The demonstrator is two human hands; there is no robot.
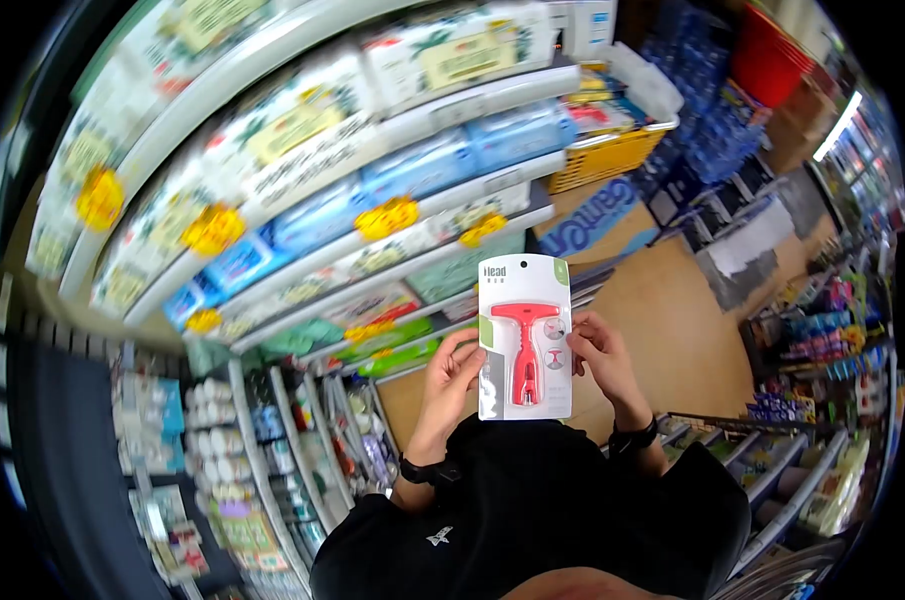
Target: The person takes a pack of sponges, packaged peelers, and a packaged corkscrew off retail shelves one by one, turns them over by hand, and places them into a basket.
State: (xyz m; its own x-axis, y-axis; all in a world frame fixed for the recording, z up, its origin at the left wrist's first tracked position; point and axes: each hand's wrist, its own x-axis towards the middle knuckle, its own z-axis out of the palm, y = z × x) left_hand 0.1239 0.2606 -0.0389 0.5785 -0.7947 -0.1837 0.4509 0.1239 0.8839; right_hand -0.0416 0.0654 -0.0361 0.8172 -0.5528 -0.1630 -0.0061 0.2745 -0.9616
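Observation:
Upright in front of my chest is a white blister pack [493, 390] with a hang hole at its top. Inside it shows a red T-shaped hand tool [525, 350] with a ridged handle; its exact kind I cannot make out. My left hand [452, 375] grips the card's left edge, thumb in front. On the opposite edge, the thumb and fingers of my right hand [606, 362] pinch the card. Each wrist wears a dark band.
Shelves with packs of tissue [302, 125] and blue packs [417, 165] rise at the left and front. A yellow basket [612, 155] stands near the shelf end, with a red bucket [770, 58] beyond. Wooden floor [682, 330] lies ahead; racks flank both sides.

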